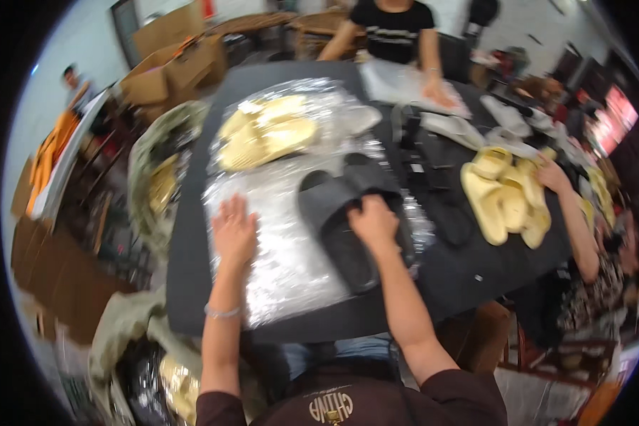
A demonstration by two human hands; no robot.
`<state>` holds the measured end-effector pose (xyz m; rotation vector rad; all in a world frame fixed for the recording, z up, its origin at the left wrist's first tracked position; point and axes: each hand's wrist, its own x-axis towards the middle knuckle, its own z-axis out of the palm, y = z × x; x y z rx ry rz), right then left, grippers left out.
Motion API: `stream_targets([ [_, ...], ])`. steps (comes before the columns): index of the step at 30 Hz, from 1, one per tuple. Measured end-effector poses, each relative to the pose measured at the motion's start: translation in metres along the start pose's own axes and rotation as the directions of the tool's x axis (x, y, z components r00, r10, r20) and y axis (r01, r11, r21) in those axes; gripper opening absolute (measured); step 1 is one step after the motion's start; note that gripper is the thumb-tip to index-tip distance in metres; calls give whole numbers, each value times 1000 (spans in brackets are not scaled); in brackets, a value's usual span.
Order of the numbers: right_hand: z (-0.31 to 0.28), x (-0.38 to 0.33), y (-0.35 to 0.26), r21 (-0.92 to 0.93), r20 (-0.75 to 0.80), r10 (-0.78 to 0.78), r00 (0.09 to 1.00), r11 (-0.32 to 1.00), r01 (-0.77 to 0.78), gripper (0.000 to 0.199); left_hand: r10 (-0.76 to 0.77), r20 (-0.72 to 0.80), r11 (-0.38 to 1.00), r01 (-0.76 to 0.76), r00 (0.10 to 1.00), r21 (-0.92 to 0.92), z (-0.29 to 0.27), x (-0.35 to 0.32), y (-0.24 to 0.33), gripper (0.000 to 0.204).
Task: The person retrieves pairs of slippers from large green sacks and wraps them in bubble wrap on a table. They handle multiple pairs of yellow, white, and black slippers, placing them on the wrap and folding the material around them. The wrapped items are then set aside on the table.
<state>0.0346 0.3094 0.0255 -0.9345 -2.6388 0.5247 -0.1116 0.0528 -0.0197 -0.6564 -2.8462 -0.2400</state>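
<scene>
My left hand [234,228] lies flat, fingers stretched out, on a stack of clear plastic bags [284,280] that covers the left half of the black table. My right hand [375,224] is closed on a pair of black slide slippers [324,221], fingers curled at a strap. The slippers rest on the right side of the plastic, toes pointing away from me, and my hand hides part of the right one. Beyond them on the same plastic sits a pair of pale yellow slippers [266,135], shiny as if bagged.
Across the table [447,280], a person's hand [440,92] touches clear bags [397,84]. At the right, another person's hand [552,174] holds yellow slippers [512,206]. Black and white slippers [453,129] lie between. Green sacks [143,160] and cardboard boxes [169,78] stand left of the table.
</scene>
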Motion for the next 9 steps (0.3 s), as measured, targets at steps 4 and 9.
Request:
stream_targets([
  [4, -2, 2, 5, 109, -18, -12, 1000, 994, 14, 39, -5, 105, 999, 0, 994, 43, -22, 2, 14, 54],
  [9, -13, -3, 9, 148, 39, -21, 999, 989, 15, 46, 11, 176, 999, -5, 984, -37, 31, 22, -26, 57],
])
